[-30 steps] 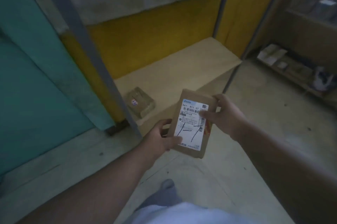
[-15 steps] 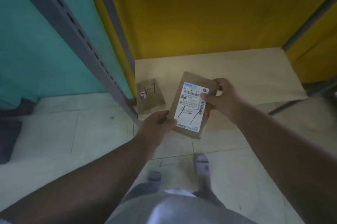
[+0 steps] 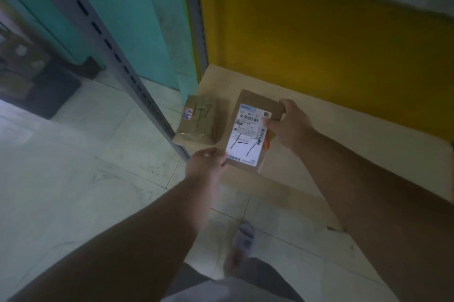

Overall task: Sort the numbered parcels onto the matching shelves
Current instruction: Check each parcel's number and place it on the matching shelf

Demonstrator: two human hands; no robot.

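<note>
I hold a flat brown cardboard parcel [image 3: 248, 129] with a white label marked "1-7" in both hands, low over the bottom shelf board [image 3: 344, 134]. My left hand [image 3: 206, 164] pinches its near left corner. My right hand [image 3: 290, 124] grips its far right edge. A second brown parcel [image 3: 199, 122], also marked "1-7", lies on the shelf's left end, just left of the held one.
A grey perforated shelf upright [image 3: 122, 65] slants down beside the lying parcel. A yellow wall [image 3: 319, 43] backs the shelf and a teal panel [image 3: 137, 19] stands to the left. Pale floor tiles [image 3: 73, 178] lie below, with my sandalled foot [image 3: 243, 240] on them.
The view has tilted down and closer to the bottom shelf. The held parcel has moved forward and down, over the board next to the lying parcel. Both hands keep their hold.
</note>
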